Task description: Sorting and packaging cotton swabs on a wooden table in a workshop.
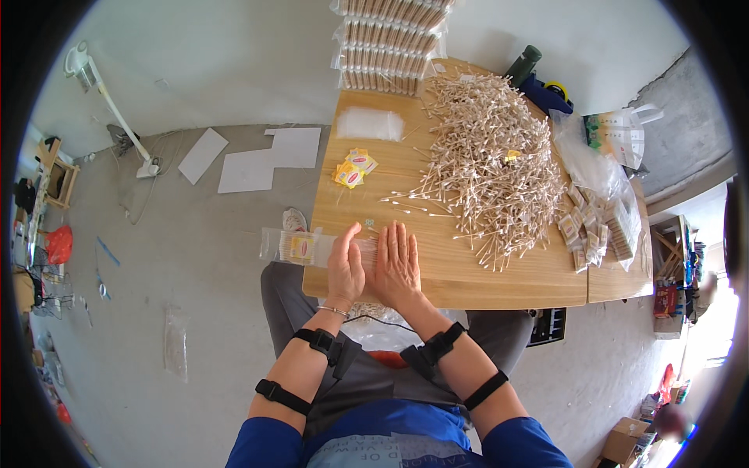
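Both my hands lie flat, palms down, side by side at the near edge of a wooden table [437,281]. My left hand [346,267] presses on a clear plastic sleeve [300,247] with a yellow label, which sticks out past the table's left edge. My right hand [397,265] rests beside it, fingers together, over what looks like a row of cotton swabs; these are mostly hidden. A big loose heap of wooden-stick cotton swabs [491,164] covers the table's middle and right.
Small yellow label packets [355,168] and a stack of clear bags [370,123] lie at the table's left. Packed swab bundles [390,43] are stacked at the far end, filled packets [597,226] in plastic at the right. White sheets [269,158] lie on the floor.
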`<state>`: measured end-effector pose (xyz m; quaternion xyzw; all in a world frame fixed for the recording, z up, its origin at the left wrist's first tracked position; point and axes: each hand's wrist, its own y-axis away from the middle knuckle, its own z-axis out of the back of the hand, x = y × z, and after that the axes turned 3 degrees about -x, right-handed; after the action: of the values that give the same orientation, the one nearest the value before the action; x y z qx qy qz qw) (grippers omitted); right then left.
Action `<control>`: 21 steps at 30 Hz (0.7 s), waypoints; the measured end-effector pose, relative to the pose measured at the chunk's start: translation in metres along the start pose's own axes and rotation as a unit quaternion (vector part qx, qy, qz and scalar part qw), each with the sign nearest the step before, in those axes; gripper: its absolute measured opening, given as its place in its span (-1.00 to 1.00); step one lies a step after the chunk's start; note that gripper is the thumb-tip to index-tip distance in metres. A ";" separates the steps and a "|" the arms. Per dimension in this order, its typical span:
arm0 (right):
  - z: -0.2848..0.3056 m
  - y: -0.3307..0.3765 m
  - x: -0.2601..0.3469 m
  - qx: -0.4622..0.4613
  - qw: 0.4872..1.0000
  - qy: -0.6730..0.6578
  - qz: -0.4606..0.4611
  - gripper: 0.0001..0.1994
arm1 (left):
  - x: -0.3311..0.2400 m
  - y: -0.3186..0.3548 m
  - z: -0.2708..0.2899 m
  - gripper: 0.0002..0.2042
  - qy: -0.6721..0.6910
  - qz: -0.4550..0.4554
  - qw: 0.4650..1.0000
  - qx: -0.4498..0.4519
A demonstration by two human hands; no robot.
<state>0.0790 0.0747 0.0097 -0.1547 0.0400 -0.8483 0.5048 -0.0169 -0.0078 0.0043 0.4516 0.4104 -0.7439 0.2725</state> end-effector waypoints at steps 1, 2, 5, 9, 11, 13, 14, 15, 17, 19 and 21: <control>0.000 -0.003 -0.001 0.011 1.000 0.002 0.000 -0.17 | 0.001 0.000 0.000 -0.67 0.000 0.000 1.000 0.000; 0.001 -0.005 -0.002 0.021 1.000 0.004 0.000 -0.17 | 0.001 0.000 0.000 -0.67 0.002 0.003 1.000 -0.003; 0.003 0.014 0.005 0.045 0.998 0.008 0.037 -0.19 | 0.004 0.001 0.000 -0.68 0.008 0.011 1.000 -0.012; 0.008 0.026 0.004 0.042 0.997 0.002 0.058 -0.22 | -0.001 0.000 0.000 -0.68 0.014 0.021 1.000 -0.009; 0.009 0.014 -0.001 0.032 0.998 -0.019 0.057 -0.26 | -0.001 0.000 0.000 -0.68 0.019 0.021 1.000 -0.010; 0.012 0.006 -0.005 0.005 0.998 -0.036 0.041 -0.33 | -0.002 0.000 0.001 -0.68 0.023 0.022 0.999 -0.013; 0.014 0.002 -0.008 -0.021 0.998 -0.053 0.027 -0.39 | -0.002 0.000 0.001 -0.67 0.021 0.026 0.999 -0.012; 0.016 -0.004 -0.012 -0.021 0.998 -0.054 0.028 -0.39 | -0.003 0.000 0.002 -0.67 0.020 0.030 0.999 -0.012; 0.020 -0.017 -0.019 -0.049 0.988 -0.136 -0.049 -0.56 | -0.005 -0.001 0.003 -0.67 0.012 0.020 1.000 -0.015; 0.022 -0.028 -0.022 -0.094 0.986 -0.130 -0.042 -0.73 | -0.005 -0.001 0.004 -0.67 0.005 0.009 1.000 -0.018; 0.022 -0.036 -0.028 0.003 0.989 -0.143 -0.043 -0.81 | -0.003 -0.001 0.002 -0.66 0.009 0.013 1.000 -0.026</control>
<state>0.0674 0.1190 0.0322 -0.2748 -0.0415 -0.8386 0.4685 -0.0173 -0.0086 0.0083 0.4560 0.4262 -0.7255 0.2900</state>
